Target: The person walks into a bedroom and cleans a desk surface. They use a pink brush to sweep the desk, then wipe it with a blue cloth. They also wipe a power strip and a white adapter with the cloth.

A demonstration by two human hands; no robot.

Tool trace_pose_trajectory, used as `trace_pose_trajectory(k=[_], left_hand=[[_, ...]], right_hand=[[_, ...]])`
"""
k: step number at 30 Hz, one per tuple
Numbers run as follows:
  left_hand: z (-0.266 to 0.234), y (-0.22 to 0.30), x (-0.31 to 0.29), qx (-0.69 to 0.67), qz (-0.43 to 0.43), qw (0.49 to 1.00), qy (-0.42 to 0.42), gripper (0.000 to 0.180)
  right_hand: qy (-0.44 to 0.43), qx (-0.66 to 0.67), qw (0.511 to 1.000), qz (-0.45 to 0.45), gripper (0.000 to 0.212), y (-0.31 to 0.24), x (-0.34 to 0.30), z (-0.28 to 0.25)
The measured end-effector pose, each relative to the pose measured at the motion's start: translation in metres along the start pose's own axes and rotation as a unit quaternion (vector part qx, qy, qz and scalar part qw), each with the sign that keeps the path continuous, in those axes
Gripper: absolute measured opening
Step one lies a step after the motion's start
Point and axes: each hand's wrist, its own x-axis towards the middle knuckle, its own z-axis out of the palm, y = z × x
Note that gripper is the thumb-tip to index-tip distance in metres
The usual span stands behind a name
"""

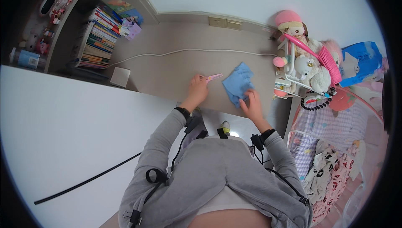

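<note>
My left hand [198, 89] is closed on one end of a slim pink stick-shaped thing [215, 77]; its exact kind is too small to make out. The free end points right, toward a crumpled light-blue cloth [238, 81] lying on the grey desktop. At the cloth's lower right edge is my right hand [253, 105], with its thumb and bent fingers around a fold of it. The pink thing and the cloth are a little apart.
A white cable [176, 52] crosses the desk [167, 75] behind my hands. Books [100, 39] and a small white box [120, 77] stand left. On the right are a white rack [289, 77] with plush toys, a pink brush [328, 62] and a blue bag [362, 62].
</note>
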Motion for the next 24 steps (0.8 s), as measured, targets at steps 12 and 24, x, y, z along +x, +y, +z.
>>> trace_pose_trajectory(k=[12, 24], left_hand=[[-0.024, -0.098, 0.059, -0.100, 0.010, 0.990, -0.103, 0.038], [-0.197, -0.303, 0.163, -0.333, -0.199, 0.852, 0.351, 0.034]], right_hand=[[0.028, -0.137, 0.990, -0.008, 0.060, -0.034, 0.134, 0.092], [-0.027, -0.113, 0.992, -0.038, 0.054, -0.104, 0.353, 0.197]])
